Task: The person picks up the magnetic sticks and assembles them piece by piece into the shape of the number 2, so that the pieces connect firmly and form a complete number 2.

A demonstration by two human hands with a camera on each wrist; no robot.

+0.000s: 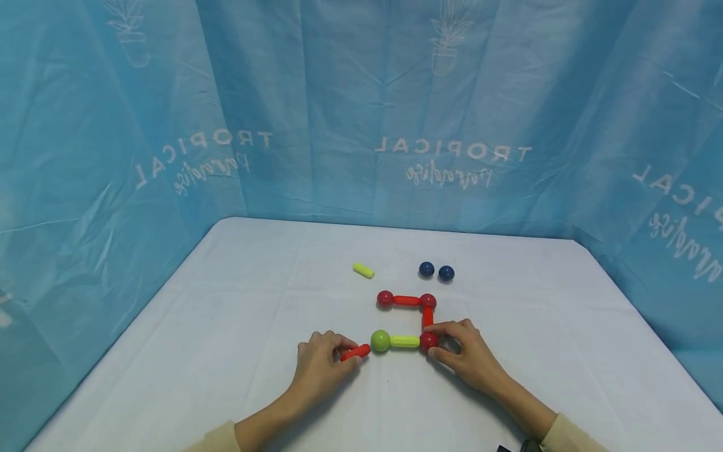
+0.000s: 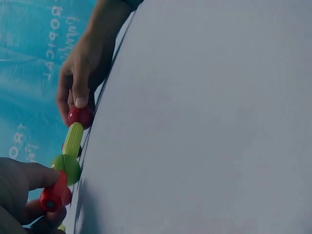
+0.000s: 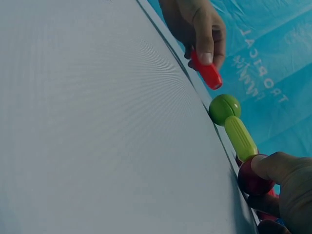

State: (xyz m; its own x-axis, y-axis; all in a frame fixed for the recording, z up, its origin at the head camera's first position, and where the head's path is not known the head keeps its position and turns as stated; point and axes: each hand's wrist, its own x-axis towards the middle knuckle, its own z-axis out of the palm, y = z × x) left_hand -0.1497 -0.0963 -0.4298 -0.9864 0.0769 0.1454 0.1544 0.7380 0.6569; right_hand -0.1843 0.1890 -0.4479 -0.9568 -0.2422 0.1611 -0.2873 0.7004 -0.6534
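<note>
Between thumb and fingers, my left hand (image 1: 323, 364) pinches a red rod (image 1: 356, 353), its free end just left of a green ball (image 1: 381, 341). In the right wrist view a small gap separates the red rod (image 3: 207, 72) from the green ball (image 3: 224, 109). A yellow-green rod (image 1: 405, 341) joins that ball to a red ball (image 1: 428, 341), which my right hand (image 1: 469, 355) grips with thumb and fingers. From this ball another red rod (image 1: 427, 319) runs back to a second red ball (image 1: 428, 302). A further red rod (image 1: 407, 301) links it to a third red ball (image 1: 385, 299).
Farther back on the white table (image 1: 271, 282) lie a loose yellow-green rod (image 1: 363, 270) and two dark blue balls, one on the left (image 1: 426, 270) and one on the right (image 1: 446, 274). A blue printed curtain (image 1: 350, 113) surrounds the table's back and sides.
</note>
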